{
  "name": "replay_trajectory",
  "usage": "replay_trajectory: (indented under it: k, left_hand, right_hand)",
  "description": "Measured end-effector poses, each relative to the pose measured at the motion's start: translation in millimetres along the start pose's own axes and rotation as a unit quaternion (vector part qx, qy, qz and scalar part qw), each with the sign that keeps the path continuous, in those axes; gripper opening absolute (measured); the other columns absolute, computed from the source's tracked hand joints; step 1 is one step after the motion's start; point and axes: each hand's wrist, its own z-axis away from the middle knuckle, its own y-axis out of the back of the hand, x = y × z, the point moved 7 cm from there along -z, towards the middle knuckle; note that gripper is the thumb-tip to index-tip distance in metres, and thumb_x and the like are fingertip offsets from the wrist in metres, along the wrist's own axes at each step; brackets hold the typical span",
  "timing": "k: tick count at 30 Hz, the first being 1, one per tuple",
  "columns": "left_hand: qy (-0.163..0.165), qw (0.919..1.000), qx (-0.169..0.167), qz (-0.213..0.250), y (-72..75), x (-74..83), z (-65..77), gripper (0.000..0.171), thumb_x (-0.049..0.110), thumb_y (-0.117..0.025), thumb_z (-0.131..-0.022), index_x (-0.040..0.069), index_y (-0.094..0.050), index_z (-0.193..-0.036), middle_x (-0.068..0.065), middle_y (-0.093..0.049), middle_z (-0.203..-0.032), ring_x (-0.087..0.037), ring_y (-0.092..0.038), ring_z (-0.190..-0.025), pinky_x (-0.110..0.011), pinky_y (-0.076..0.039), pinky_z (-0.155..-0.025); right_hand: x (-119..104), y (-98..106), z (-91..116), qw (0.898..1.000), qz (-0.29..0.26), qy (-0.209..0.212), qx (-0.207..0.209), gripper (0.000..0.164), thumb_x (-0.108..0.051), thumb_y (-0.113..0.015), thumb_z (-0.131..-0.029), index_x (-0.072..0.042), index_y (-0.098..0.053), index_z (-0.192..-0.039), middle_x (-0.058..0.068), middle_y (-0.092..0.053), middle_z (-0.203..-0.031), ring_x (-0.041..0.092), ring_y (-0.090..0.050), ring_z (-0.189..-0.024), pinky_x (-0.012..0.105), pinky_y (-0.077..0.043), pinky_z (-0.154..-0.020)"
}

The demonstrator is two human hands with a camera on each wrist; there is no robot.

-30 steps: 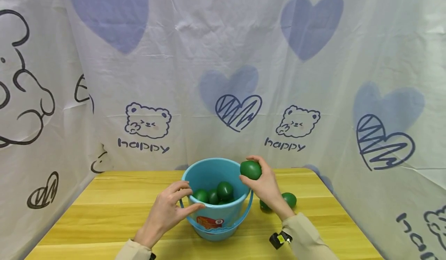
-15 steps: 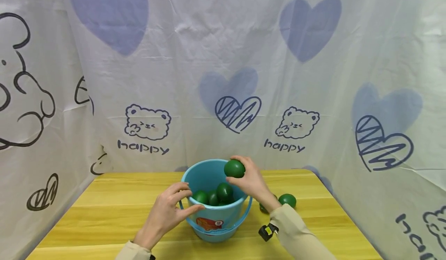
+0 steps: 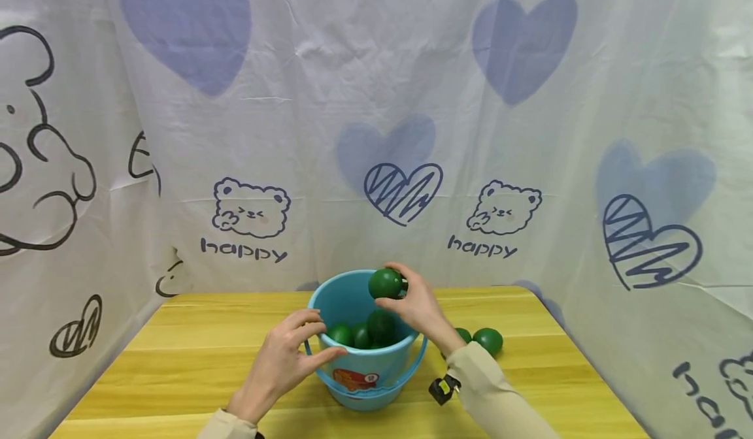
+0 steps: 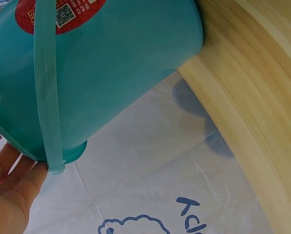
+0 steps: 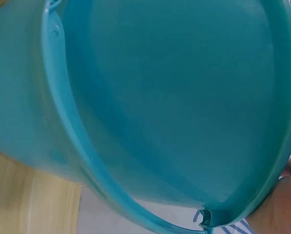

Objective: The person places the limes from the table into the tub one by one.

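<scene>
A light blue bucket [image 3: 361,367] stands upright on the table with several dark green oval fruits [image 3: 341,334] inside. My left hand [image 3: 288,347] holds its near left rim, fingertips at the edge and thumb along the front. In the left wrist view, the fingers [image 4: 21,178] meet the rim beside the handle hinge. Over the bucket's opening, my right hand [image 3: 414,302] grips one dark green oval fruit [image 3: 385,284] between thumb and fingers. The right wrist view shows the bucket's inner wall [image 5: 174,97] and part of the right hand [image 5: 279,207]; the held fruit is hidden there.
Two more green fruits [image 3: 487,341] lie on the wooden table [image 3: 529,387] right of the bucket, one partly behind the right forearm. The bucket's handle [image 3: 419,360] hangs down in front. A white printed curtain [image 3: 323,164] encloses the table's back and sides.
My right hand has carried the fruit leftward from the bucket's right rim to above its opening. The left hand stays at the rim.
</scene>
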Motion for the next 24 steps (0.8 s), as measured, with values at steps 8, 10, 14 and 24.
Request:
replay_trajectory:
  k: [8, 10, 14, 24]
  left_hand:
    - [0.001, 1.0000, 0.006, 0.004, -0.9, -0.4, 0.6, 0.041, 0.045, -0.086, -0.069, 0.013, -0.076, -0.091, -0.001, -0.069, -0.107, -0.015, -0.066, -0.096, -0.034, -0.061, -0.080]
    - [0.001, 1.0000, 0.006, 0.002, -1.1, 0.0, 0.4, 0.041, 0.046, -0.086, -0.069, 0.012, -0.076, -0.091, -0.003, -0.069, -0.107, -0.016, -0.066, -0.096, -0.035, -0.061, -0.081]
    - [0.006, 1.0000, 0.003, 0.000, -1.5, 0.0, 0.3, 0.042, 0.046, -0.085, -0.069, 0.012, -0.076, -0.091, -0.006, -0.070, -0.107, -0.016, -0.066, -0.097, -0.035, -0.061, -0.081]
    - [0.011, 0.9999, 0.001, -0.007, -1.9, -0.9, 0.9, 0.042, 0.046, -0.086, -0.068, 0.012, -0.076, -0.091, -0.004, -0.070, -0.109, -0.020, -0.067, -0.098, -0.037, -0.061, -0.081]
  right_hand:
    - [3, 0, 2, 0.998, -0.067, -0.001, -0.010, 0.049, -0.011, -0.074, -0.088, -0.012, -0.056, -0.133, 0.016, -0.060, -0.133, 0.036, -0.059, -0.122, 0.039, -0.057, -0.094]
    - [3, 1, 2, 0.997, -0.072, -0.003, -0.006, 0.044, -0.012, -0.073, -0.088, -0.013, -0.059, -0.130, 0.013, -0.062, -0.130, 0.033, -0.059, -0.121, 0.037, -0.057, -0.094]
    - [3, 6, 4, 0.997, -0.072, 0.006, 0.010, 0.037, -0.015, -0.072, -0.090, -0.015, -0.063, -0.126, 0.009, -0.065, -0.125, 0.029, -0.061, -0.118, 0.036, -0.056, -0.094]
    - [15, 29, 12, 0.995, -0.088, -0.002, 0.043, 0.030, -0.013, -0.070, -0.091, -0.010, -0.066, -0.121, 0.014, -0.067, -0.122, 0.028, -0.063, -0.116, 0.034, -0.056, -0.095]
